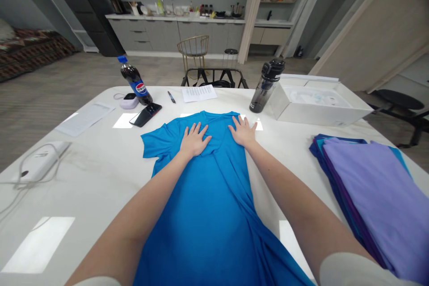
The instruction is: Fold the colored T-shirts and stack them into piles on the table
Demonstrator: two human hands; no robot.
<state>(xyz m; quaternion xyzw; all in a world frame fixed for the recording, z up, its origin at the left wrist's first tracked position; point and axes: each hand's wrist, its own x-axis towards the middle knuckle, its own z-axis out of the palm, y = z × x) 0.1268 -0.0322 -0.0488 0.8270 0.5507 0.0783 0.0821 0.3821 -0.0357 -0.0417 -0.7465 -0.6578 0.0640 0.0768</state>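
1 blue short-sleeved T-shirt, spread lengthwise before me on the white worktop; my left hand and right hand, apart, splayed flat on its upper part, seemingly to steady it; 1 folded-garment stack at right, leaving room

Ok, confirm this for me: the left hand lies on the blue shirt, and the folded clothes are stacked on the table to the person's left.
One part is wrong: the folded clothes are stacked on the table to the person's right, as the head view shows. The left hand does lie on the blue shirt.
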